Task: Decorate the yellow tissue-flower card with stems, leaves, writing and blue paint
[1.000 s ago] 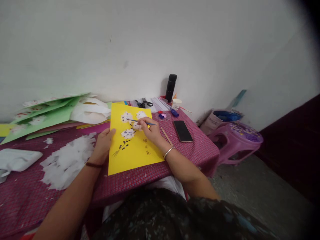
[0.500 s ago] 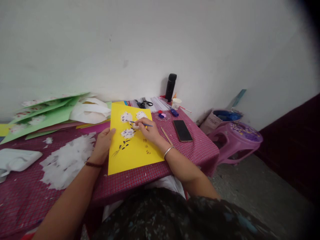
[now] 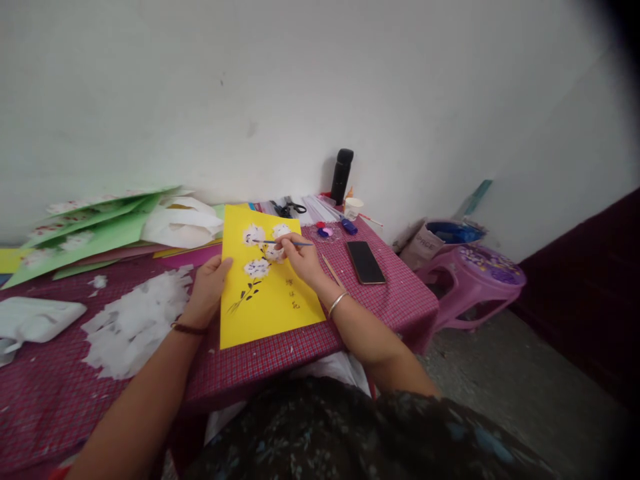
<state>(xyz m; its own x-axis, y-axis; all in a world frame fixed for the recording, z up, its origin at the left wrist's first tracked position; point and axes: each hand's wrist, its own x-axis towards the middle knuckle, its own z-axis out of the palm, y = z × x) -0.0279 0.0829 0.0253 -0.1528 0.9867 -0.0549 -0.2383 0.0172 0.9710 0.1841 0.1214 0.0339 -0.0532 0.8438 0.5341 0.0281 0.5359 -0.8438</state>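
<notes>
A yellow sheet (image 3: pixel 270 307) with white paper flowers, a dark painted stem and brown written characters is held tilted up a little over the table. My left hand (image 3: pixel 213 283) pinches its left edge, thumb on the front. In my right hand (image 3: pixel 300 258) is a thin blue brush (image 3: pixel 300 243), its tip at the upper-left white flower (image 3: pixel 254 235). Right of the sheet lie a wooden stick (image 3: pixel 333 270) and a black phone (image 3: pixel 366 262). Behind them is a palette (image 3: pixel 325 231) with red, blue and pink paint.
White paper scraps (image 3: pixel 133 327) and a white bottle (image 3: pixel 40 318) lie at the left. Green sheets (image 3: pixel 105 233) are stacked behind. Scissors (image 3: pixel 293 209), a black flask (image 3: pixel 342 177) and a cup (image 3: pixel 353 207) stand or lie near the wall. A pink stool (image 3: pixel 473 283) is at the right.
The yellow sheet has turned and tilted slightly, its lower-right corner shifting left and up. The brush in my right hand lies flatter, its handle end a little farther right.
</notes>
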